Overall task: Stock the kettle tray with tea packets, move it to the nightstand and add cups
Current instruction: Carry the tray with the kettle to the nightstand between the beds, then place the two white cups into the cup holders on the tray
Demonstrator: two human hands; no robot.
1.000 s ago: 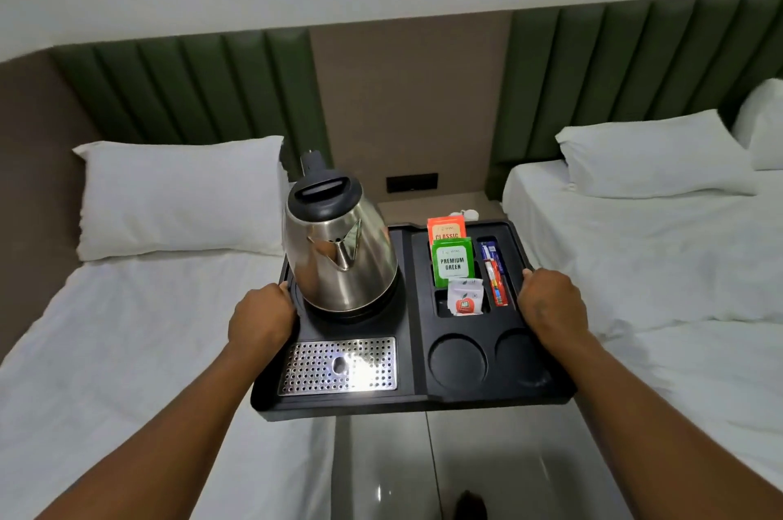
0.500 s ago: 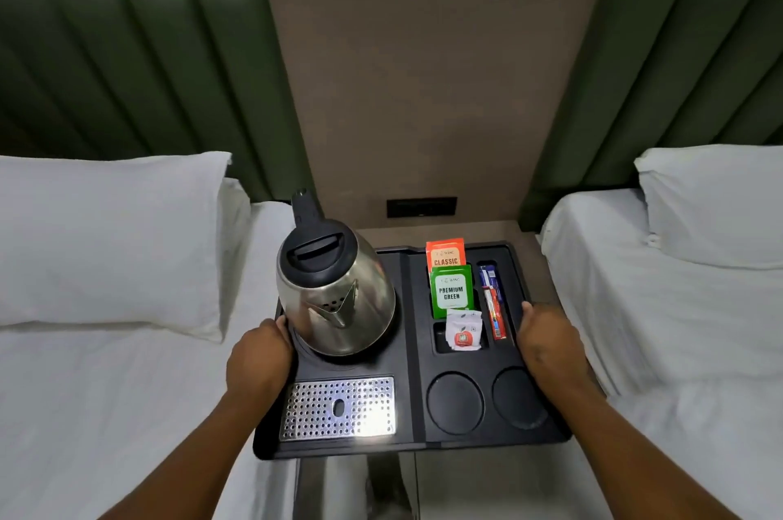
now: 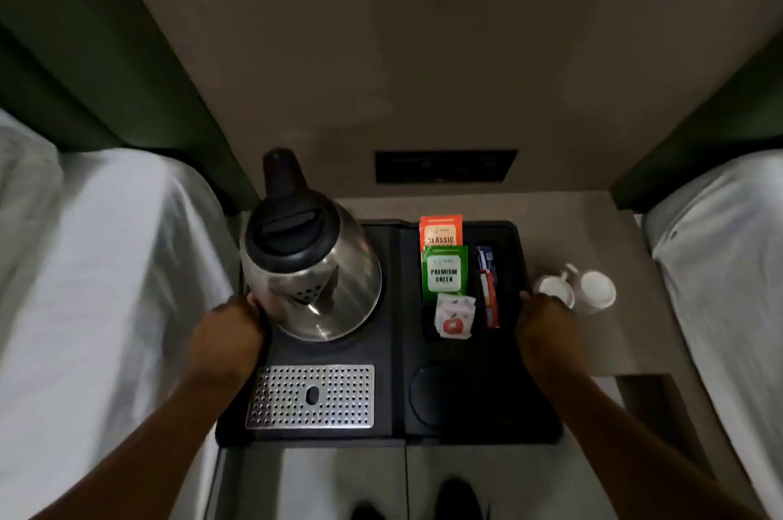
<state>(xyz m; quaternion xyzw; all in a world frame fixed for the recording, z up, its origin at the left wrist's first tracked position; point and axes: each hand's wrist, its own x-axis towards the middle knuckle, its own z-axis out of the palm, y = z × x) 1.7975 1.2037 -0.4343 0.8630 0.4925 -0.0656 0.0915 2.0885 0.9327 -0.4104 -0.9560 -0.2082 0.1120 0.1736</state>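
I hold the black tray point(image 3: 394, 392) by its two sides over the nightstand point(image 3: 593, 231). My left hand point(image 3: 226, 339) grips the left edge and my right hand point(image 3: 546, 333) grips the right edge. A steel kettle point(image 3: 311, 261) with a black lid stands on the tray's back left. An orange tea packet point(image 3: 440, 231), a green tea packet point(image 3: 445, 273), a small white sachet point(image 3: 454, 316) and thin stick packets point(image 3: 488, 286) sit in the tray's right slots. Two white cups point(image 3: 576, 290) stand on the nightstand just right of the tray.
White beds flank the nightstand on the left point(image 3: 106, 286) and right point(image 3: 728, 265). A dark socket panel point(image 3: 445, 165) is set in the brown wall behind. A perforated metal drip plate point(image 3: 311, 396) and round cup recesses point(image 3: 436, 392) occupy the tray's front. Shiny floor shows below.
I have stepped closer and the view has tipped down. The tray has moved forward over the nightstand, and the two white cups have come into view beside it.
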